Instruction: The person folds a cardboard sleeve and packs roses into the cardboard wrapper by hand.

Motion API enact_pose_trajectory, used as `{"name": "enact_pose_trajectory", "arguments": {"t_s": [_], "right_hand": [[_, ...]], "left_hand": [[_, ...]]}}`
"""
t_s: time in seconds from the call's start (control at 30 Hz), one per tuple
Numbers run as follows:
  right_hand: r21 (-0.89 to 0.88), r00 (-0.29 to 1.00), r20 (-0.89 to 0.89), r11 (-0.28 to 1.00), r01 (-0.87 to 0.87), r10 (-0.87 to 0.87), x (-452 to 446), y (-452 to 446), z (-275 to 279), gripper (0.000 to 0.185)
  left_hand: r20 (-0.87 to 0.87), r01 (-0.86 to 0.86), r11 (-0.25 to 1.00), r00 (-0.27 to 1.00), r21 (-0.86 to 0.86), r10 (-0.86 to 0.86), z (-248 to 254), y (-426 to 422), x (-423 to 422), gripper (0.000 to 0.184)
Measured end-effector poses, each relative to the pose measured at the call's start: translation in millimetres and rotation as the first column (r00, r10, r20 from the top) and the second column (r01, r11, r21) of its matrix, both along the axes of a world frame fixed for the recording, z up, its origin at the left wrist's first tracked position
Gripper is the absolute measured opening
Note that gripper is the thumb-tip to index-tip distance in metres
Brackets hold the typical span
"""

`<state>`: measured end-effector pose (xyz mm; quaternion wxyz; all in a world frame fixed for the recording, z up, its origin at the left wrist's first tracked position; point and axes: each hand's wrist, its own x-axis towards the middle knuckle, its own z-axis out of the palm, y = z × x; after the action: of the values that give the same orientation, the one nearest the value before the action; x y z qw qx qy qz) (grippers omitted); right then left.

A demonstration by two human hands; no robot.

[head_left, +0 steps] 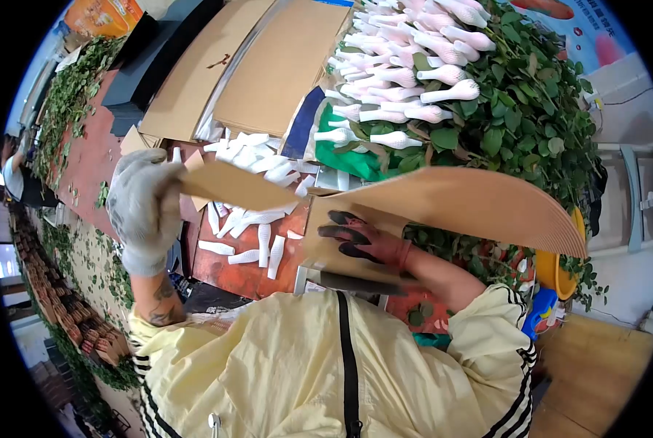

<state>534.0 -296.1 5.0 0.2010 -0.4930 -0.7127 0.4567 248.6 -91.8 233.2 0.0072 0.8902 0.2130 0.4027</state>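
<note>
My left hand (145,212), in a whitish-grey work glove, is closed around the end of a brown cardboard flap (242,186) and holds it raised above the table. My right hand (359,239), in a dark red and black glove, lies with fingers spread on a brown cardboard sheet (323,252). Beyond that hand a long piece of corrugated cardboard (472,201) stands up and curves to the right. Whether the flap and this piece are joined, I cannot tell. White foam net sleeves (260,219) lie loose near the flap.
Net-wrapped flower heads (414,66) with leafy stems (516,109) are heaped at the back right. Flat cardboard stacks (282,58) and dark grey sheets (158,55) lie at the back left. A blue tool (539,312) is by my right elbow. Another person (23,171) is far left.
</note>
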Motion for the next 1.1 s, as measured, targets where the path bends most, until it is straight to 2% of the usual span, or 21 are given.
{"name": "enact_pose_trajectory", "arguments": {"t_s": [0.03,0.1,0.13,0.2,0.23,0.27,0.3,0.33,0.4,0.43,0.53,0.6,0.63,0.67,0.73,0.77,0.83,0.93,0.97,1.07,1.1], "right_hand": [[-0.121,0.995,-0.081,0.991,0.052,-0.062,1.0,-0.5,25.7,0.057],[-0.236,0.979,-0.154,0.967,0.094,-0.133,2.2,3.5,46.8,0.060],[-0.204,0.983,-0.146,0.976,0.077,-0.108,0.6,5.4,42.6,0.063],[-0.162,0.987,-0.140,0.985,0.059,-0.083,-1.6,8.4,39.3,0.066],[-0.114,0.985,-0.156,0.992,0.060,-0.077,-1.9,7.1,38.9,0.069],[-0.069,0.982,-0.171,0.996,0.062,-0.074,-1.9,5.3,38.3,0.072],[-0.073,0.982,-0.173,0.995,0.066,-0.078,0.3,5.4,40.5,0.072],[-0.173,0.995,0.015,0.980,0.100,-0.099,3.7,6.7,45.8,0.075],[-0.248,0.973,0.217,0.959,0.139,-0.084,8.3,11.4,49.0,0.078],[-0.173,0.992,0.015,0.977,0.127,-0.127,7.6,13.5,43.1,0.078],[-0.095,0.984,-0.070,0.983,0.155,-0.162,9.9,6.5,7.0,0.072],[-0.155,0.945,-0.139,0.949,0.273,-0.295,2.8,0.5,3.6,0.065],[-0.161,0.944,-0.142,0.948,0.275,-0.298,3.5,-0.1,2.3,0.065],[-0.101,0.959,-0.143,0.968,0.231,-0.244,4.4,4.3,0.7,0.065],[0.010,0.981,-0.136,0.990,0.141,-0.138,0.5,6.1,-3.0,0.065],[-0.003,0.981,-0.139,0.991,0.134,-0.133,-2.2,1.0,-4.7,0.065],[-0.165,0.952,-0.213,0.968,0.188,-0.222,0.7,1.1,-10.9,0.064],[-0.261,0.945,-0.118,0.927,0.268,-0.306,3.6,-4.4,-24.4,0.061],[-0.253,0.944,-0.112,0.928,0.274,-0.310,6.2,-1.1,-24.0,0.061],[-0.174,0.948,-0.168,0.955,0.240,-0.269,0.1,-1.4,-25.3,0.059],[-0.183,0.936,-0.169,0.943,0.279,-0.309,-1.3,-0.6,-23.5,0.059]], "left_hand": [[-0.159,0.169,0.974,0.977,0.152,-0.145,9.7,-4.9,3.7,0.018],[-0.148,0.134,0.974,0.983,0.180,-0.108,4.0,-4.6,9.4,0.020],[-0.145,0.101,0.974,0.987,0.204,-0.072,-1.9,-5.7,11.4,0.022],[-0.344,0.275,0.954,0.913,0.121,-0.220,-26.5,-23.2,26.8,0.023],[-0.280,0.403,0.914,0.885,0.056,-0.373,-39.8,-28.1,36.1,0.025],[-0.325,0.381,0.922,0.882,0.065,-0.342,-38.6,-35.1,46.5,0.023],[-0.379,0.379,0.925,0.852,-0.029,-0.361,-40.2,-37.8,54.5,0.015],[-0.450,0.391,0.917,0.806,-0.084,-0.385,-46.1,-42.1,63.6,0.012],[-0.542,0.414,0.898,0.725,-0.150,-0.425,-53.7,-56.9,82.0,0.010],[-0.541,0.410,0.901,0.730,-0.140,-0.417,-59.4,-63.0,87.8,0.010],[-0.453,0.326,0.936,0.820,-0.133,-0.350,-81.9,-75.5,89.8,0.017],[-0.133,0.383,0.699,0.816,-0.604,-0.562,-99.1,-64.7,75.8,0.019],[0.068,0.120,0.277,0.979,-0.953,-0.191,-134.3,-64.7,58.5,0.020],[0.203,0.185,0.369,0.979,-0.911,0.011,-189.5,-51.9,49.9,0.017],[-0.182,-0.087,0.439,0.967,-0.894,-0.180,-209.8,-59.3,49.5,0.020],[-0.184,-0.094,0.427,0.967,-0.899,-0.176,-214.3,-67.6,51.6,0.020],[-0.330,-0.163,0.550,0.918,-0.819,-0.219,-219.3,-65.2,69.4,0.023],[-0.433,-0.280,0.476,0.866,-0.834,-0.249,-209.8,-61.1,88.1,0.029],[-0.323,-0.258,0.238,0.898,-0.936,-0.298,-203.5,-60.5,87.7,0.033],[-0.294,-0.225,0.294,0.930,-0.929,-0.218,-243.6,-66.1,77.5,0.035],[-0.389,-0.290,0.373,0.894,-0.881,-0.223,-276.2,-61.6,72.8,0.034]]}}
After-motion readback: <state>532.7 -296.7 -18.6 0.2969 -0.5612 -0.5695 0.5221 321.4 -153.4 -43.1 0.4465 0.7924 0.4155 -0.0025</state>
